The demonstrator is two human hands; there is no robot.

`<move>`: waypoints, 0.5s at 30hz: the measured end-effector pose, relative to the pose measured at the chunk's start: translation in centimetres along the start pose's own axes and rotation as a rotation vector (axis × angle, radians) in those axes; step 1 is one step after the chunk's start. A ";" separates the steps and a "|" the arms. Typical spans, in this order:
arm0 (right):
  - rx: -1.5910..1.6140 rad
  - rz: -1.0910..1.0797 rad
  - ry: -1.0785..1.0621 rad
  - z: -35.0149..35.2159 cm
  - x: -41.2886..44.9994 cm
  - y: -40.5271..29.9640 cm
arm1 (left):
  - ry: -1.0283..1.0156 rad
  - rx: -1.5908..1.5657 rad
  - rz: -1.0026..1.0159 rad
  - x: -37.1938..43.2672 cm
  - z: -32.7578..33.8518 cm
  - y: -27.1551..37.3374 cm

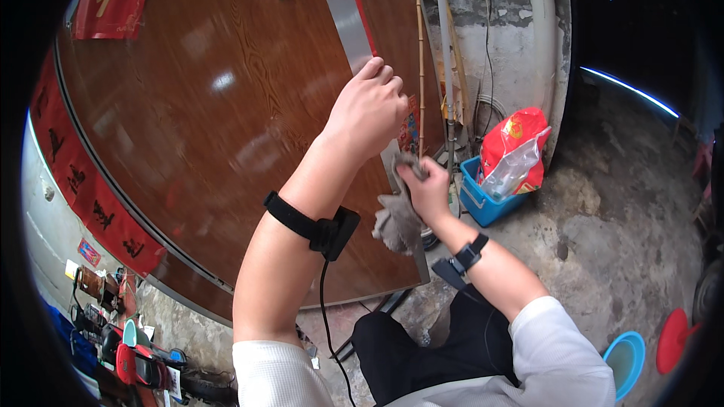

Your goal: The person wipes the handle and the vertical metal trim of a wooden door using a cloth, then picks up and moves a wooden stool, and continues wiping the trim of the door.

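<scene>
My left hand (370,104) is raised against a brown wood-grain door (198,102), its fingers curled at the pale metal strip (336,3) that runs down the door. A thin red line (357,0) along that strip ends at my fingers; whether they grip it is hidden. Lower and to the right, my right hand (431,189) is closed on a crumpled grey cloth (399,226), which hangs in front of the door's lower edge. Black straps with small devices are on both forearms, and a cable hangs from the left one (336,233).
Right of the door stand a bamboo pole (421,45), a pale pipe (445,39) and a blue bin (489,209) holding a red plastic bag (515,147). A blue basin (625,362) and a red object (672,342) are at lower right. A red scooter (141,364) is at lower left.
</scene>
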State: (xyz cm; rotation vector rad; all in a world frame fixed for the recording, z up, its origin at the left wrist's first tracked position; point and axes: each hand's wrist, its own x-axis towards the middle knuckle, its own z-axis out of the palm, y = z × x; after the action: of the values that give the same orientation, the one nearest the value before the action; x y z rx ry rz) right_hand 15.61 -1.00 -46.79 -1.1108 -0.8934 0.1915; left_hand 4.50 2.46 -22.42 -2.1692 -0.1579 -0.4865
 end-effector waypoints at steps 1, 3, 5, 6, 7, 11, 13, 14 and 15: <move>0.010 0.034 0.004 0.0 -0.6 0.5 | -0.002 -0.012 -0.003 -0.1 0.2 0.0; 0.058 0.020 0.020 0.2 0.0 0.6 | -0.006 -0.024 -0.008 -0.1 0.2 0.0; -0.017 -0.025 0.019 0.8 1.2 -1.5 | -0.037 -0.011 -0.015 -0.1 0.0 -0.1; -0.015 -0.037 0.013 0.9 1.8 -2.8 | -0.035 -0.009 -0.015 -0.1 0.1 -0.1; -0.014 -0.039 0.014 1.2 2.1 -2.8 | -0.037 -0.016 -0.019 -0.1 0.2 0.1; 0.168 0.008 0.002 1.2 1.8 -1.1 | 0.025 -0.027 0.005 -0.1 0.1 0.1; 0.153 0.097 -0.116 0.3 1.2 -0.5 | 0.031 -0.038 0.019 -0.3 -0.2 -0.1; 0.159 0.058 -0.160 -0.1 1.2 -0.3 | 0.040 -0.049 0.032 -0.4 -0.3 -0.2; 0.156 0.062 -0.161 -0.3 1.1 -0.9 | 0.039 -0.053 0.031 -0.7 -0.4 -0.1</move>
State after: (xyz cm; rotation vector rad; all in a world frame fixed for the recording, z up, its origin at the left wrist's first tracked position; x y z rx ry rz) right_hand 16.27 -1.04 -45.46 -0.9876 -0.9707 0.3999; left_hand 3.73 2.28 -22.43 -2.2089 -0.0913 -0.5202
